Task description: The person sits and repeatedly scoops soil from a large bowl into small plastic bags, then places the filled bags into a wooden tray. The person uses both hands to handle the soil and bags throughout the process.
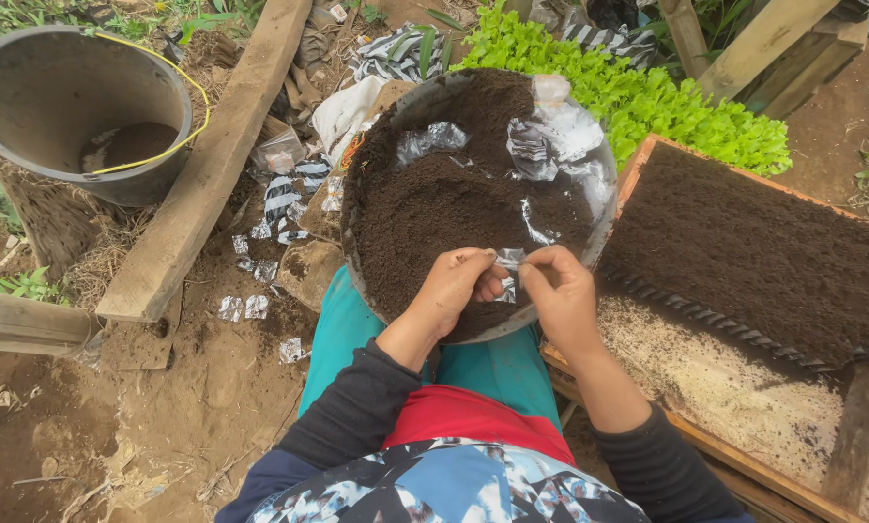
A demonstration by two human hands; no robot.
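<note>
Bucket (76, 107) sits at the upper left of the frame, dark and nearly empty, with a plank (212, 155) slanting beside it and scraps of clear plastic (260, 232) strewn on the dirt below. At centre, a round basin (357, 165) of dark soil rests on my lap, with more crumpled plastic (550, 136) lying on the soil near its far rim. My left hand (449, 286) and right hand (560, 291) meet over the near rim, fingertips pinched together on one small plastic bag (508, 273), each hand gripping a side of it. I judge the bag's mouth needs teasing open: thumbs should rub the two layers apart gently, since film this thin would tear under a hard pull. Keeping it low over the basin means spilled soil would fall back in. At the right of the frame a wooden tray (647, 155) holds dark soil at its far end and paler grit nearer me, with green seedlings (647, 97) behind it.
</note>
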